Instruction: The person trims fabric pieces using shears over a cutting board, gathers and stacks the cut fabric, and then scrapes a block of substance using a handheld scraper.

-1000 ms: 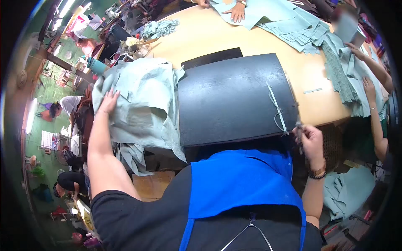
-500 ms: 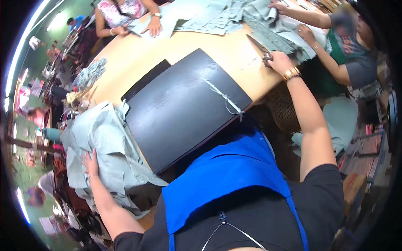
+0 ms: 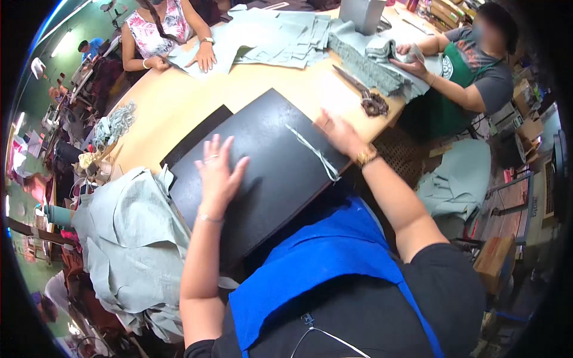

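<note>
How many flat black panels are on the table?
2: a large black panel below the left hand, and another black panel jutting past its far-left edge, partly covered. More may be hidden.

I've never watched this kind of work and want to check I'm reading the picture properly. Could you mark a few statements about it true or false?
1. The scissors lie on the table. True.
2. The left hand is clutching a bundle of cloth. False: its fingers are spread over the black board.
3. Thin pale strips lie on the black board. True.
4. The right hand is holding the scissors. False: the scissors lie apart from it.
5. The camera wearer's apron is red. False: it is blue.
</note>
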A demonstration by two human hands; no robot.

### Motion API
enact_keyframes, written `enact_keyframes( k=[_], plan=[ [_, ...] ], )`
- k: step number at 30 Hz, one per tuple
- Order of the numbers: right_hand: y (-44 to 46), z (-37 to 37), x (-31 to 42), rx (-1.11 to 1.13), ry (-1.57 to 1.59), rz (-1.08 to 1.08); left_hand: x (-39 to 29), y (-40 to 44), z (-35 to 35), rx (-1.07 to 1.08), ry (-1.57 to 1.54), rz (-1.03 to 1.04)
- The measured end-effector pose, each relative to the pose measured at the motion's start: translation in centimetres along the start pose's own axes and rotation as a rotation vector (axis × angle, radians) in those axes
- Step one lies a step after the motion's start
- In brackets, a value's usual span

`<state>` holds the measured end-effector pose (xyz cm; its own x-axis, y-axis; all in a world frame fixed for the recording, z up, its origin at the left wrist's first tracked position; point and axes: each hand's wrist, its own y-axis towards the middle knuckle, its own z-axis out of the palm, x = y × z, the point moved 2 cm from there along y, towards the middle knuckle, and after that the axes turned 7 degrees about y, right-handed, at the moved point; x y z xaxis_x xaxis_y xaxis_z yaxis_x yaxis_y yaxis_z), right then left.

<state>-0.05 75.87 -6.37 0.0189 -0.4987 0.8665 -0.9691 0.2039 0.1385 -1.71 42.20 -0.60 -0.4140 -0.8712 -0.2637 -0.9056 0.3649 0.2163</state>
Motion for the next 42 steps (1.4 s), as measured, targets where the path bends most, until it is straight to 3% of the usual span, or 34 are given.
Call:
enact_keyframes(
  k=[1, 2, 3, 6, 10, 12, 13, 14, 15, 16, 19, 24, 33, 36, 40, 42],
  plan=[
    [-2.7, -0.2, 5.3, 0.101, -0.250, -0.044, -0.7, 1.2, 2.3, 0.010, -0.071, -0.020],
    [-4.2, 0.2, 5.4, 0.080, -0.354, -0.342, -1.3, 2.3, 4.0, 0.023, -0.141, -0.035],
    [-4.6, 0.2, 4.6, -0.007, -0.238, -0.385, -2.2, 3.0, 4.8, 0.054, -0.080, -0.043],
    [-5.7, -3.0, 1.7, 0.025, 0.039, 0.016, -3.4, 3.3, 4.7, 0.098, -0.002, -0.031],
    [-6.7, -10.9, 1.7, 0.446, -0.437, 0.130, -2.9, 2.9, 4.2, 0.079, -0.082, 0.007],
    [-3.8, -13.0, 4.2, 0.374, -0.549, 0.132, -3.4, 3.1, 3.9, 0.090, -0.059, 0.008],
    [-1.5, -13.3, 4.7, 0.238, -0.469, 0.173, -3.7, 3.2, 3.9, 0.106, 0.000, 0.020],
    [1.9, -13.5, 2.0, 0.226, -0.171, 0.135, -3.8, 3.2, 4.0, 0.110, 0.002, 0.022],
    [5.1, -13.3, 2.9, 0.202, 0.008, 0.231, -3.9, 3.2, 3.9, 0.113, 0.005, 0.024],
    [8.7, -12.8, 2.8, 0.067, -0.016, 0.151, -3.8, 3.2, 3.9, 0.115, 0.010, 0.025],
    [18.9, -10.5, 2.0, -0.112, 0.120, 0.274, -3.6, 3.4, 3.7, 0.135, -0.023, 0.022],
    [31.8, -7.1, -3.0, -0.203, -0.285, 0.523, -3.6, 3.7, 3.2, 0.161, -0.060, 0.009],
    [38.8, -0.1, -4.6, -0.656, 0.026, 0.721, -3.6, 4.4, 3.0, 0.244, -0.097, -0.034],
    [43.5, 0.8, -10.5, -0.457, 0.355, 0.597, -3.6, 4.6, 2.9, 0.242, -0.090, -0.034],
    [41.9, 1.9, -5.8, -0.483, 0.657, 0.633, -3.6, 4.5, 2.9, 0.212, -0.081, -0.018],
    [40.0, 2.6, -3.1, -0.420, 0.908, 0.501, -3.6, 4.2, 3.1, 0.189, -0.076, -0.011]
  ],
)
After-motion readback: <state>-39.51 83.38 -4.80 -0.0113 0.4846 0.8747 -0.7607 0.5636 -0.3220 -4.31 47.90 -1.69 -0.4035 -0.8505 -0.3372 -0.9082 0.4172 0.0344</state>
